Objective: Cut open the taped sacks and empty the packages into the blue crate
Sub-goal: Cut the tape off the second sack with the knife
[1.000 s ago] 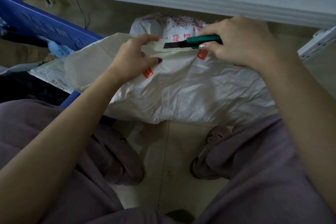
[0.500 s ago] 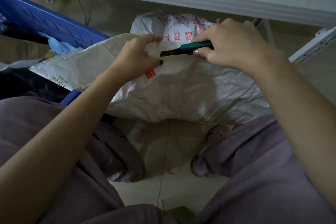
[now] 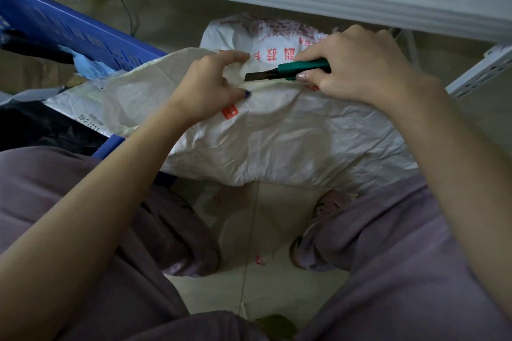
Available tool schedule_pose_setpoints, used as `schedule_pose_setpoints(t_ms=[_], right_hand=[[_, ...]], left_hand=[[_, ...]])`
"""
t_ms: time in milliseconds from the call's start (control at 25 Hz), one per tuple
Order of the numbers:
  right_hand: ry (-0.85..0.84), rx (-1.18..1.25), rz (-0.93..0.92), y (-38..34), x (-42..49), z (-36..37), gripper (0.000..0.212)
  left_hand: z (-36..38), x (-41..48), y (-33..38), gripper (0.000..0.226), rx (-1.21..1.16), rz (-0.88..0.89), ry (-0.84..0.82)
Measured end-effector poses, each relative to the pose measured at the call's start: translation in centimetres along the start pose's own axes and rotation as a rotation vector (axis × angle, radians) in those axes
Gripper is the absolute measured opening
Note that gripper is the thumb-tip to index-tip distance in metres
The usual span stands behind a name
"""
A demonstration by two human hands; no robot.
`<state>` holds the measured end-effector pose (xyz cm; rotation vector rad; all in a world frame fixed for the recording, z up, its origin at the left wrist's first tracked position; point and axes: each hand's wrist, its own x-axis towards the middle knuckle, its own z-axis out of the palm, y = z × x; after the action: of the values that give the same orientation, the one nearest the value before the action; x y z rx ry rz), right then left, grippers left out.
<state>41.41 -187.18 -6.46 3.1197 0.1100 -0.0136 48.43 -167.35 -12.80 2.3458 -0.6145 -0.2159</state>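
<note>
Pinching a raised fold at the top of the white sack [image 3: 277, 144], the left hand [image 3: 207, 86] bunches it. The right hand [image 3: 360, 66] wraps the green knife [image 3: 302, 68], blade pointing left toward that pinch. Sack lies ahead of the knees, long axis left-right, left end overlapping the blue crate [image 3: 83, 33]. Skin looks limp, crinkly, probably slippery: grip gathered folds, not flat faces.

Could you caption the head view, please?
Left hand pinches the white sack; right hand holds a green knife beside it.
</note>
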Motion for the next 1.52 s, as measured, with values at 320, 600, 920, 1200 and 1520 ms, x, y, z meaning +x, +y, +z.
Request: schedule_pose_setpoints(t_ms=[320, 600, 920, 1200, 1520], right_hand=[[0.012, 0.002, 0.000, -0.2, 0.4, 0.1, 0.033], [0.044, -0.006, -0.033, 0.0, 1.2, 0.4, 0.033], [0.067, 0.024, -0.061, 0.1, 2.3, 0.4, 0.032], [0.047, -0.049, -0.079, -0.8, 2.8, 0.9, 0.035], [0.052, -0.167, -0.041, -3.6, 2.6, 1.6, 0.025]], left_hand=[[-0.1, 0.2, 0.0, 0.059, 0.018, -0.018, -0.008], [-0.2, 0.8, -0.5, 0.061, 0.003, -0.016, -0.019], [-0.4, 1.6, -1.5, 0.060, -0.026, -0.016, -0.003], [-0.4, 1.4, -1.8, 0.061, -0.047, -0.008, -0.007], [-0.3, 0.9, -1.4, 0.065, 0.000, 0.008, -0.038]])
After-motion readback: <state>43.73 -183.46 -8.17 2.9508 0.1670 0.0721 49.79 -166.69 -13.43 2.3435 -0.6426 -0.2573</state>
